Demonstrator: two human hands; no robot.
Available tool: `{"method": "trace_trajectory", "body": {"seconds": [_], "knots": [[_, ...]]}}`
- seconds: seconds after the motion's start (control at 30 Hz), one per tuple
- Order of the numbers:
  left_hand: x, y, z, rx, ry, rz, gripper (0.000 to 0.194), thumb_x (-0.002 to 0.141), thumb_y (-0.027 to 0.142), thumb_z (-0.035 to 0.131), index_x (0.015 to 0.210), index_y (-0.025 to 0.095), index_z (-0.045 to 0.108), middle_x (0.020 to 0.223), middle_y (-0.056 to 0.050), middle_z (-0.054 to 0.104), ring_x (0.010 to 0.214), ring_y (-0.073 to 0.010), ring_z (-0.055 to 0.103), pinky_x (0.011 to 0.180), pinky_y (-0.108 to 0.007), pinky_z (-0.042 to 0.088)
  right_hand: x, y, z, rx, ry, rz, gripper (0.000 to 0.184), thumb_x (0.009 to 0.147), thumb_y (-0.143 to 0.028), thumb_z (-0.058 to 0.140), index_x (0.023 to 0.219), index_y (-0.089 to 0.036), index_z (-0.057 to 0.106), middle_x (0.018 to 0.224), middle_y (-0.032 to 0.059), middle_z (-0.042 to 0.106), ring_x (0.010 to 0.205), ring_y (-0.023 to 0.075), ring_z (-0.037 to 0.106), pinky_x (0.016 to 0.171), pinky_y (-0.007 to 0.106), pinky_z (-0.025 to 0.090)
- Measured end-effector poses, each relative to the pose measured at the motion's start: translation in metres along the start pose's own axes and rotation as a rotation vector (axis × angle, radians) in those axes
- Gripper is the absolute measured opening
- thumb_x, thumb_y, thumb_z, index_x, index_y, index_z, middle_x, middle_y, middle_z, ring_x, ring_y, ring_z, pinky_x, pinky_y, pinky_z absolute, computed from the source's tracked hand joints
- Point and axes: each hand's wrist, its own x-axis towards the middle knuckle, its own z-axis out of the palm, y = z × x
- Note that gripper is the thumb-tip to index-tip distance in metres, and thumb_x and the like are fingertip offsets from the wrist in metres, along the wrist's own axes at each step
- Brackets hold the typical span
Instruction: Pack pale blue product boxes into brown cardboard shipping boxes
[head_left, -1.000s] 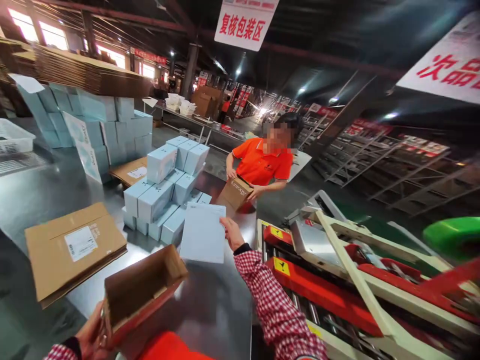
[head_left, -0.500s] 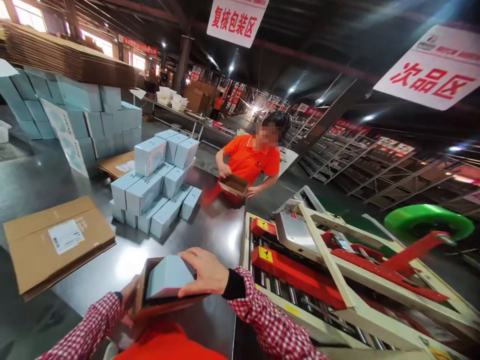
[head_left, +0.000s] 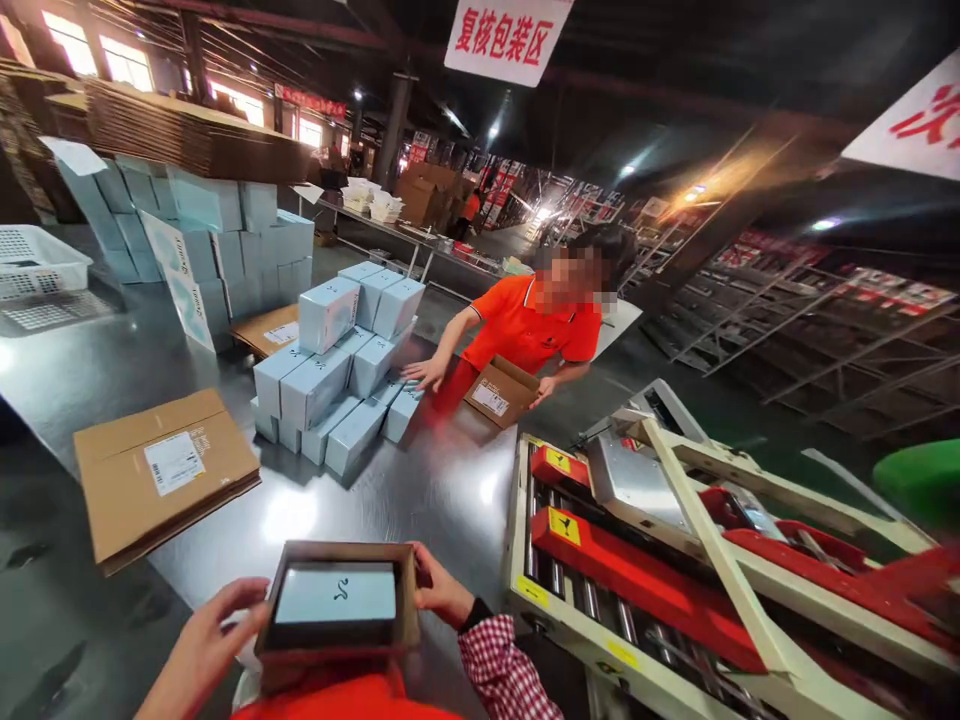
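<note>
- Head view: I see my left hand (head_left: pixel 206 640) and right hand (head_left: pixel 439 592) gripping an open carton (head_left: pixel 339 640) from both sides, low over the steel table (head_left: pixel 442 490).
- 1 pale blue box (head_left: pixel 335 594) lies inside it.
- A co-worker (head_left: pixel 536 325) touches the blue stack (head_left: pixel 337 370) opposite.

Left hand (head_left: pixel 206 640): near left, palm turned inward, fingers spread and extended toward the right, fingertips curled against what it grips. Forearm runs off the near edge.

Right hand (head_left: pixel 439 590): near centre, fingers bent, clasping from the right side. Wrist in a dark cuff; red-and-white checked sleeve (head_left: pixel 506 670) angles to the near right.
</note>
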Motion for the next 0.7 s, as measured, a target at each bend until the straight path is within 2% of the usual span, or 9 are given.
{"method": "trace_trajectory", "body": {"seconds": [0.1, 0.2, 0.23, 0.3, 0.37, 0.4, 0.5, 0.6, 0.7], "knots": [[-0.026, -0.024, 0.009, 0.176, -0.04, 0.264, 0.055, 0.067, 0.046, 0.071, 0.12, 0.031, 0.06, 0.122, -0.004, 0.062, 0.111, -0.0263, 0.059, 0.094, -0.031, 0.05, 0.013, 0.011, 0.015, -0.178, 0.196, 0.026, 0.089, 0.047, -0.05, 0.084, 0.118, -0.019, 0.04, 0.118, 0.0107, 0.051, 0.114, 0.0287, 0.048, 0.101, 0.045, 0.034], [-0.032, -0.035, 0.022, 0.3, -0.183, 0.379, 0.049, 0.074, 0.04, 0.066, 0.122, 0.044, 0.057, 0.121, 0.001, 0.064, 0.112, -0.0263, 0.058, 0.097, -0.034, 0.048, 0.016, 0.025, 0.028, -0.326, 0.336, 0.022, 0.083, 0.052, -0.038, 0.081, 0.119, -0.019, 0.035, 0.113, 0.0083, 0.051, 0.105, 0.0253, 0.051, 0.095, 0.042, 0.04], [-0.032, -0.034, 0.025, 0.303, -0.25, 0.376, 0.053, 0.078, 0.039, 0.063, 0.128, 0.047, 0.048, 0.122, 0.003, 0.063, 0.113, -0.0248, 0.058, 0.097, -0.034, 0.047, 0.014, 0.03, 0.031, -0.33, 0.32, 0.012, 0.078, 0.054, -0.037, 0.08, 0.116, -0.02, 0.036, 0.11, 0.007, 0.051, 0.101, 0.0238, 0.053, 0.091, 0.041, 0.042], [-0.029, -0.023, 0.026, 0.267, -0.329, 0.32, 0.071, 0.083, 0.034, 0.058, 0.142, 0.048, 0.02, 0.127, 0.002, 0.059, 0.114, -0.0221, 0.057, 0.094, -0.032, 0.048, 0.01, 0.038, 0.035, -0.312, 0.247, -0.006, 0.068, 0.057, -0.036, 0.077, 0.11, -0.02, 0.037, 0.104, 0.0047, 0.053, 0.091, 0.0211, 0.055, 0.082, 0.038, 0.046], [-0.025, -0.008, 0.023, 0.229, -0.279, 0.222, 0.091, 0.081, 0.029, 0.059, 0.146, 0.041, -0.003, 0.131, -0.003, 0.053, 0.114, -0.0226, 0.055, 0.09, -0.031, 0.049, 0.007, 0.044, 0.036, -0.36, 0.22, -0.022, 0.064, 0.058, -0.038, 0.076, 0.106, -0.02, 0.039, 0.1, 0.0039, 0.053, 0.088, 0.0204, 0.055, 0.079, 0.037, 0.047], [-0.023, -0.001, 0.022, 0.23, -0.231, 0.165, 0.096, 0.077, 0.026, 0.062, 0.147, 0.036, -0.004, 0.131, -0.006, 0.051, 0.113, -0.0238, 0.054, 0.09, -0.032, 0.049, 0.006, 0.047, 0.035, -0.399, 0.225, -0.027, 0.064, 0.057, -0.04, 0.077, 0.105, -0.02, 0.04, 0.1, 0.004, 0.054, 0.089, 0.021, 0.055, 0.079, 0.037, 0.047], [-0.021, 0.009, 0.018, 0.282, -0.143, 0.07, 0.086, 0.07, 0.024, 0.065, 0.144, 0.025, 0.02, 0.122, -0.01, 0.05, 0.109, -0.0265, 0.053, 0.09, -0.035, 0.047, 0.003, 0.042, 0.026, -0.5, 0.219, -0.025, 0.066, 0.055, -0.048, 0.077, 0.106, -0.021, 0.045, 0.101, 0.0059, 0.056, 0.092, 0.0241, 0.055, 0.082, 0.041, 0.046], [-0.022, 0.004, 0.02, 0.269, -0.116, 0.099, 0.056, 0.073, 0.035, 0.063, 0.124, 0.023, 0.044, 0.112, -0.011, 0.055, 0.102, -0.0274, 0.055, 0.089, -0.039, 0.047, -0.001, 0.01, 0.01, -0.557, 0.084, 0.001, 0.056, 0.07, -0.052, 0.066, 0.112, -0.019, 0.051, 0.115, 0.0106, 0.056, 0.11, 0.0283, 0.052, 0.097, 0.047, 0.04], [-0.019, 0.001, 0.038, 0.205, -0.066, 0.041, 0.031, 0.076, 0.051, 0.055, 0.089, 0.023, 0.055, 0.09, -0.008, 0.06, 0.085, -0.0259, 0.059, 0.08, -0.039, 0.051, 0.0, -0.036, 0.01, -0.713, -0.067, -0.021, 0.05, 0.083, -0.051, 0.051, 0.12, -0.017, 0.055, 0.136, 0.0131, 0.045, 0.134, 0.0307, 0.029, 0.11, 0.051, 0.022]]}}
